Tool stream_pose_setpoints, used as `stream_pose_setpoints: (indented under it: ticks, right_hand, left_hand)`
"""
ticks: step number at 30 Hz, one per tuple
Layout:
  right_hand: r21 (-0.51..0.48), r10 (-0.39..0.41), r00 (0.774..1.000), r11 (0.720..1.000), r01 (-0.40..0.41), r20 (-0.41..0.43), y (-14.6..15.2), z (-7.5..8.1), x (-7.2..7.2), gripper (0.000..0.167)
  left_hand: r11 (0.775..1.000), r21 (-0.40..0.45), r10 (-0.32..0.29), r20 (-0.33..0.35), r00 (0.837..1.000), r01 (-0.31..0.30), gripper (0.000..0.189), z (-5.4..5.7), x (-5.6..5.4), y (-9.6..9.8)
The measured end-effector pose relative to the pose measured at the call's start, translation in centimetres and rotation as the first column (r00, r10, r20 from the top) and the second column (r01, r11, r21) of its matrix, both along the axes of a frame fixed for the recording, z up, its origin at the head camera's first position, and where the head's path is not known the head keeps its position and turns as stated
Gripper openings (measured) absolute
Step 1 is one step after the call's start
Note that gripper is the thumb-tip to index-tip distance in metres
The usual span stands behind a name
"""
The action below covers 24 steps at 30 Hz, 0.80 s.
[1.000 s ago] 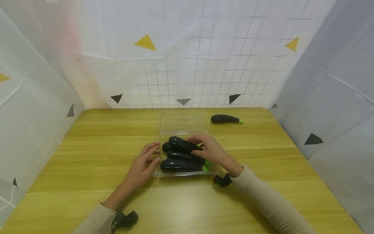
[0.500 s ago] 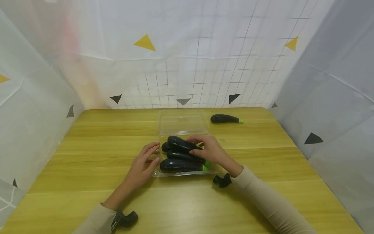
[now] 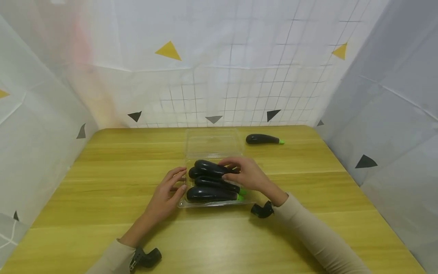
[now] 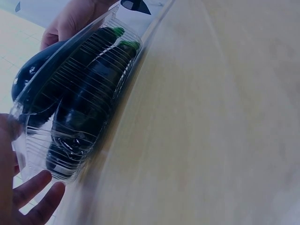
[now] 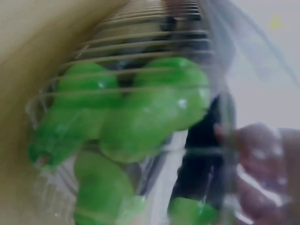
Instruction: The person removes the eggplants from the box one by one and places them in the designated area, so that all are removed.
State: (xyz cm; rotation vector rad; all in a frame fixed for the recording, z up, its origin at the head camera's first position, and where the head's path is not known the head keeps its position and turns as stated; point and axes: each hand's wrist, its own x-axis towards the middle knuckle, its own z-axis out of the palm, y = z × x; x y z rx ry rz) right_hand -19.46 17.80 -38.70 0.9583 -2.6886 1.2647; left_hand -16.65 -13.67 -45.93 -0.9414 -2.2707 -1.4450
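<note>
A hinged clear plastic container (image 3: 219, 204) lies opened on the table with several glossy dark eggplants (image 3: 210, 194) in it, green stem ends to the right. My right hand (image 3: 248, 175) grips the uppermost eggplant (image 3: 207, 167) near its stem end, thumb on the near side, fingers on the far side. This eggplant rests across another one at the back of the container; its stem end is hidden by the hand. My left hand (image 3: 167, 192) rests at the container's left wall with fingers spread. In the left wrist view, the fingers (image 4: 40, 197) are beside the ribbed wall.
Another eggplant (image 3: 262, 139) lies on the table (image 3: 119, 171), back right of the container. The container's lid (image 3: 213, 144) lies folded back behind it. White sheets with grid lines and triangle marks wall the table at the back and sides.
The uppermost eggplant has turned slightly to lie more level and shifted a little in my right hand; its green stem end is now covered. My left hand stays at the container's side.
</note>
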Motion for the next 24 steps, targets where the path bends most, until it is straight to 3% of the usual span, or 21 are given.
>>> stream_pose_setpoints:
  ticks: [11,24]
  right_hand:
    - [-0.007,0.027,0.999,1.0,-0.027,-0.045,0.9,0.6,-0.1,0.037]
    - [-0.016,0.022,1.0,1.0,-0.022,-0.022,1.8,2.3,0.4,0.036]
  left_hand:
    - [1.0,-0.01,0.005,0.015,1.0,-0.005,0.044,0.2,0.1,0.0]
    - [1.0,0.006,0.003,-0.004,1.0,-0.003,0.044,0.2,0.3,0.1]
